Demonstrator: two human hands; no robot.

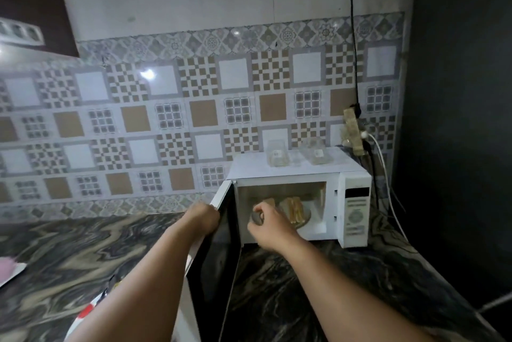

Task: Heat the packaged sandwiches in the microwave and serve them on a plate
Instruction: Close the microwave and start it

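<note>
A white microwave (356,206) stands on the marbled counter at the right, its door (219,247) swung open toward me. My left hand (202,218) grips the top edge of the door. My right hand (270,226) reaches into the cavity, fingers curled at the near rim of a plate (304,218); whether it grips the rim I cannot tell. Sandwiches (295,210) lie on that plate, one partly hidden behind my fingers. Two clear empty sandwich packages, one on the left (278,157) and one on the right (317,154), sit on top of the microwave.
A power strip (354,131) with plugs and cables leans against the tiled wall behind the microwave. A dark wall closes the right side. A pink-and-white object (9,268) lies at the counter's left edge, and a red-and-white item (88,311) shows near my left forearm.
</note>
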